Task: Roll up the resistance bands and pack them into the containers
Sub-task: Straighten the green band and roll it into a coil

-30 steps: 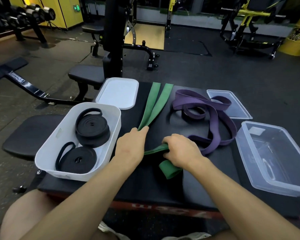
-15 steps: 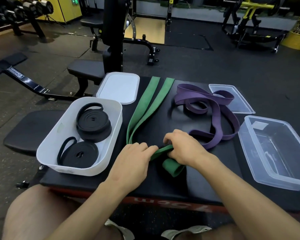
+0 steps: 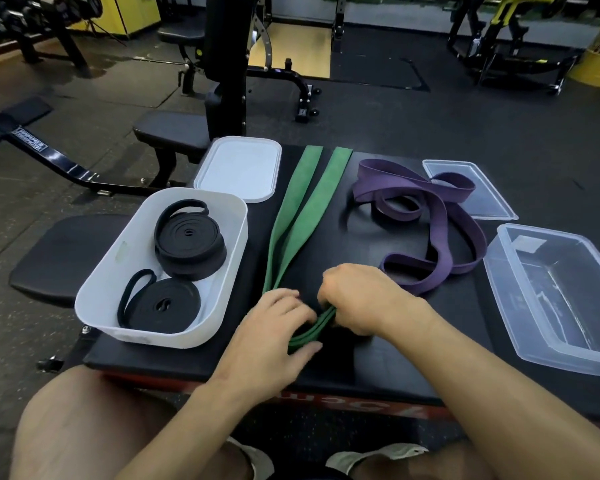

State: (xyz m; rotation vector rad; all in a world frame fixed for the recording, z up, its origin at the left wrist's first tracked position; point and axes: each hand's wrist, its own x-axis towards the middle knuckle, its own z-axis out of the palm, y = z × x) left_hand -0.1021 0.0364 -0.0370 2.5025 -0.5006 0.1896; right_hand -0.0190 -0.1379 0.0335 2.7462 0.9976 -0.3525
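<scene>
Black pad (image 3: 361, 244) holds green band (image 3: 326, 181) pointing away, left hand (image 3: 274, 327) and right hand (image 3: 357, 299) fingers (image 3: 329, 289) pinching it.

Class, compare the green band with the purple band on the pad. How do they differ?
The green band lies in two straight strips; the purple band sprawls in loose loops. The left hand and right hand grip the green band's near end; neither grips the purple band. Both lie unrolled on the black pad.

Light is dim and flat, brightest at 12 o'clock. Edges bow with wide-angle distortion. The left hand (image 3: 272, 336) is slightly motion-blurred.
</scene>
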